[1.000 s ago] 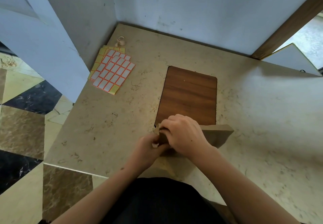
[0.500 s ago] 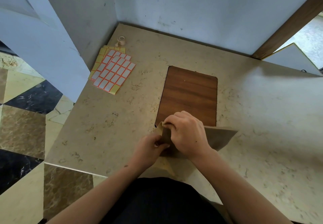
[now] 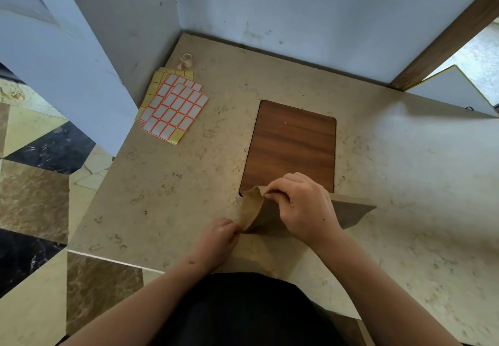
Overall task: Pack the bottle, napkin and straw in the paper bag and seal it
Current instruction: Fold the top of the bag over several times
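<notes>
Surface: beige stone table (image 3: 405,183) | On it: wooden board (image 3: 291,145); label sheets (image 3: 172,110); tape roll (image 3: 186,60); paper bag (image 3: 351,212)

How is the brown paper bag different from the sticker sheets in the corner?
The paper bag is plain brown; the sticker sheets are yellow with white, orange-edged labels. The bag is pinched by the left hand and right hand, its end curling up; the sheets lie flat and untouched. Both are paper on the stone table.
</notes>
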